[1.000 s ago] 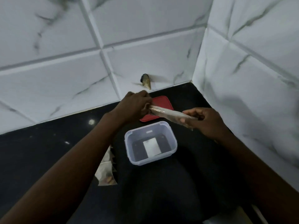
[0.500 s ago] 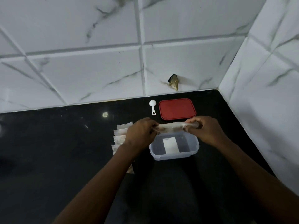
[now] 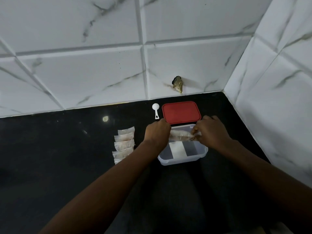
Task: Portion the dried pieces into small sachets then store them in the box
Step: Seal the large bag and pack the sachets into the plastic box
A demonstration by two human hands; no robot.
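A clear sachet (image 3: 180,135) with brownish dried pieces is stretched between both hands, just above the back rim of the clear plastic box (image 3: 201,154). My left hand (image 3: 157,132) grips its left end and my right hand (image 3: 208,130) pinches its right end. Inside the box only a white rectangle shows on the bottom. Several filled sachets (image 3: 124,146) lie in an overlapping row on the black counter, left of my left forearm.
The box's red lid (image 3: 181,112) lies flat behind the box, with a small white scoop (image 3: 155,109) to its left. White marble-look tiled walls close in at the back and right. A damaged hole (image 3: 177,83) marks the back wall.
The camera view swung left and pulled back, bringing the scoop and the sachet row into sight. Both hands with the sachet now sit lower, right over the box's back rim.
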